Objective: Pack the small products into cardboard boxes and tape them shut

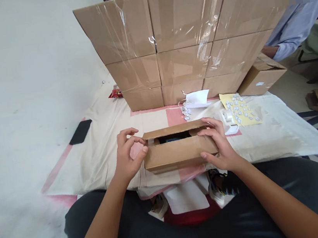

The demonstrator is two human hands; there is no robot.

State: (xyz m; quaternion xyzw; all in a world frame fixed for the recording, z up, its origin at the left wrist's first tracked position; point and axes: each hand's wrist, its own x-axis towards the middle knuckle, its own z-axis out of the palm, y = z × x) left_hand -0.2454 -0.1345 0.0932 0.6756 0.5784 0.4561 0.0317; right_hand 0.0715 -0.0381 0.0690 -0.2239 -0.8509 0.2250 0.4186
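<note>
At 6 o'clock on the cloth point(270, 139), the box point(177, 153) looks light and bendy, best held by both ends, with the right hand point(221, 148) gripping 3 o'clock and the left hand point(128, 156) curved loosely at 9 o'clock.

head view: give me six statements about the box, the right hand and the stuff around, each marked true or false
1. The right hand touches the small cardboard box. True.
2. The box's top is fully closed. False: a dark gap shows along it.
3. Small pale pieces lie on the yellow sheet. True.
4. The yellow sheet lies left of the box. False: it lies to the right.
5. The flat black slab lies left of the box. True.
6. The slab rests on the yellow sheet. False: they lie apart.
</note>
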